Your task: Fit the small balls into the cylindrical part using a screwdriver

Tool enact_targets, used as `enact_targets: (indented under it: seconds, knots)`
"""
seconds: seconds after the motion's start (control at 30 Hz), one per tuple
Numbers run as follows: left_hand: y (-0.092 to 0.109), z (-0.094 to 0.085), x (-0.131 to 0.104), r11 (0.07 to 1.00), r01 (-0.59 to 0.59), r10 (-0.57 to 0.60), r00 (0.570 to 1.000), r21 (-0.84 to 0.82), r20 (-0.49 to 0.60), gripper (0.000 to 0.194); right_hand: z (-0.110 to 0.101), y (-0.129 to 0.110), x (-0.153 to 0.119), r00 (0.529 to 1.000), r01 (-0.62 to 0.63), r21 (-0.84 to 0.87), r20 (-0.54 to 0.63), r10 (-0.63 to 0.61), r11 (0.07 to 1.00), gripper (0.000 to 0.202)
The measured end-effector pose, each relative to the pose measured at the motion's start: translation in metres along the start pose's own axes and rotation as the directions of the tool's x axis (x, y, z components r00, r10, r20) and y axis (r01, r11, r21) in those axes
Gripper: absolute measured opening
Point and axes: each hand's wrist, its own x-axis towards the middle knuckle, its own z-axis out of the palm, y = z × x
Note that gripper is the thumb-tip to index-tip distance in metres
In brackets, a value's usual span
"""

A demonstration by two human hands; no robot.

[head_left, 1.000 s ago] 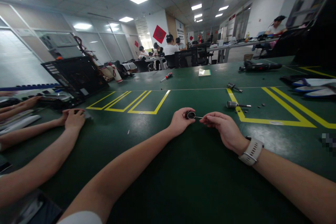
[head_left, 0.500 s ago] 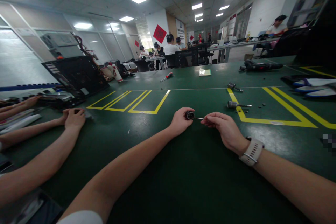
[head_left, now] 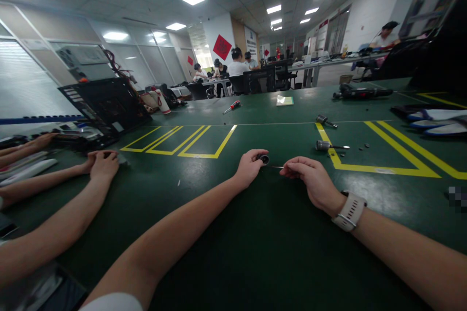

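In our left hand (head_left: 250, 169), fingers clamped on it, we hold a small round part (head_left: 264, 159) above the green table (head_left: 233, 233). Our right hand (head_left: 304, 175) has its fingertips pinched on a thin rod (head_left: 277, 167), seemingly metal, pointing at the part. 2 shafted metal pieces (head_left: 323, 145) lie to the right.

No text, brand or number is legible. Beyond my left hand (head_left: 250, 169), 1 red diamond-shaped sign (head_left: 222, 47) is mounted on the white pillar (head_left: 214, 29); its marking is unreadable. Farther right, the wall panel (head_left: 250, 41) bears print too small to read.
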Motion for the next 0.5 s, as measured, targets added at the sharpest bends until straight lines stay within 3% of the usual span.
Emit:
enact_targets:
  seconds: [0.27,0.37,0.5]
  knots:
    - [-0.004,-0.0003,0.0009,0.996,-0.073,0.073,0.997,0.054,0.007,0.039,-0.001,0.0064,0.0029,0.998,0.063,-0.01,0.003,-0.063,0.998,0.013]
    - [-0.0048,-0.0005,0.0012,0.989,-0.104,0.103,0.995,0.103,0.012,0.04,-0.0005,0.0038,0.0005,0.987,0.158,-0.175,0.022,-0.156,0.972,0.016]
    - [-0.0084,-0.0003,0.0036,0.972,-0.186,0.184,0.982,0.14,0.03,0.042,0.0025,0.0009,-0.0041,0.962,0.271,-0.444,0.101,-0.252,0.854,0.017]
